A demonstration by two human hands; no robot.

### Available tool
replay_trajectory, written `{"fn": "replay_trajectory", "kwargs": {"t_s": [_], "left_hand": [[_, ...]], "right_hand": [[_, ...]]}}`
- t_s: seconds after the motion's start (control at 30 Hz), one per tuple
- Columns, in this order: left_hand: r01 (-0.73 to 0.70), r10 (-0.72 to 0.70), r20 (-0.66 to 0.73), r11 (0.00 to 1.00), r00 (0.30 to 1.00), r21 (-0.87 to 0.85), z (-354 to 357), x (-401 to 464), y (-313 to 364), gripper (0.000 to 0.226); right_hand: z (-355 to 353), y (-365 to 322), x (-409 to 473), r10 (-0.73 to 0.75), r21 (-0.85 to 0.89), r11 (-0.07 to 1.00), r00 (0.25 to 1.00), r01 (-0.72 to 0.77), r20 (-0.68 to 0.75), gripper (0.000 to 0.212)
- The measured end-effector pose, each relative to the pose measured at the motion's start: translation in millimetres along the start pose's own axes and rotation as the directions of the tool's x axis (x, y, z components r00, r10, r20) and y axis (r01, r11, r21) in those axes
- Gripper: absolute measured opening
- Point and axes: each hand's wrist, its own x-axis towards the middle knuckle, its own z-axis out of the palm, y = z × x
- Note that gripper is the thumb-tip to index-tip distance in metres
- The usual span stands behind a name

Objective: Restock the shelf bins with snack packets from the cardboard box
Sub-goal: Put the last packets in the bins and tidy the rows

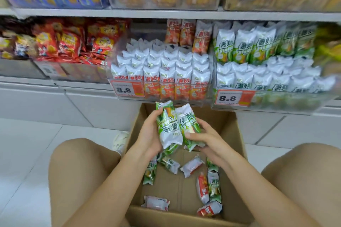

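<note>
Over the open cardboard box (238, 134) my left hand (148, 132) and my right hand (206, 139) together hold a small bunch of green-and-white snack packets (177, 125), upright between the palms. More packets lie loose on the box floor: green ones (214, 186) and orange ones (191, 166). Straight ahead on the lower shelf stands a clear bin of orange packets (164, 72). To its right a clear bin of green packets (265, 72) is stacked in two tiers.
My bare knees flank the box on a white tiled floor (27, 153). A bin of red snack bags (70, 42) sits at the left. The upper shelf (166, 14) carries blue boxes, clear bins of cakes and yellow packs. Price tags read 8.8 and 6.5.
</note>
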Motion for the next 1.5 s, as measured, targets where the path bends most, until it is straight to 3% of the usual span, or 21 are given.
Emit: {"fn": "replay_trajectory", "kwargs": {"t_s": [0.2, 0.3, 0.37, 0.53, 0.67, 0.77, 0.87, 0.93, 1.03, 1.17, 1.33, 1.5], "left_hand": [[0.052, -0.062, 0.093, 0.993, 0.994, 0.102, 19, -2, 4, 0.063], [0.085, -0.118, 0.172, 0.979, 0.978, 0.187, 24, -4, 8, 0.053], [0.006, -0.082, 0.231, 0.950, 0.969, 0.312, 30, -3, 12, 0.045], [-0.184, 0.009, 0.300, 0.807, 0.954, 0.561, 54, 0, 29, 0.062], [-0.250, 0.054, 0.291, 0.673, 0.955, 0.696, 79, 13, 53, 0.084], [-0.300, 0.118, 0.291, 0.621, 0.949, 0.724, 108, 23, 66, 0.082], [-0.397, 0.181, 0.360, 0.558, 0.915, 0.729, 148, 36, 70, 0.053], [-0.434, 0.229, 0.369, 0.492, 0.901, 0.755, 176, 49, 66, 0.042], [-0.443, 0.312, 0.342, 0.357, 0.886, 0.822, 214, 72, 53, 0.045], [-0.493, 0.433, 0.413, 0.086, 0.801, 0.866, 259, 104, 30, 0.053], [-0.636, 0.477, 0.661, -0.244, 0.579, 0.732, 297, 140, 4, 0.052], [-0.646, 0.462, 0.746, -0.389, 0.480, 0.657, 308, 165, -6, 0.053]], "right_hand": [[-4, -19, -8, -0.048, 0.049, 0.998, 0.998, 0.050, -0.048, 0.049], [-8, -32, -9, -0.074, 0.017, 0.997, 0.997, 0.075, -0.017, 0.046], [-12, -43, -10, -0.104, -0.011, 0.994, 0.994, 0.105, 0.008, 0.047], [-30, -79, -10, -0.212, -0.064, 0.976, 0.976, 0.208, -0.057, 0.047], [-56, -120, -21, -0.319, -0.259, 0.923, 0.942, 0.284, -0.104, 0.080], [-85, -155, -30, -0.479, -0.355, 0.832, 0.875, 0.426, -0.072, 0.046], [-123, -187, -29, -0.612, -0.431, 0.754, 0.769, 0.496, -0.186, 0.034], [-153, -205, -22, -0.673, -0.472, 0.714, 0.693, 0.517, -0.258, 0.038], [-194, -224, -14, -0.727, -0.490, 0.682, 0.578, 0.543, -0.371, 0.030], [-232, -225, 2, -0.768, -0.573, 0.639, 0.457, 0.513, -0.448, 0.029], [-243, -215, 24, -0.784, -0.628, 0.618, 0.420, 0.472, -0.456, 0.053], [-249, -215, 33, -0.802, -0.664, 0.594, 0.405, 0.455, -0.440, 0.056]]}}
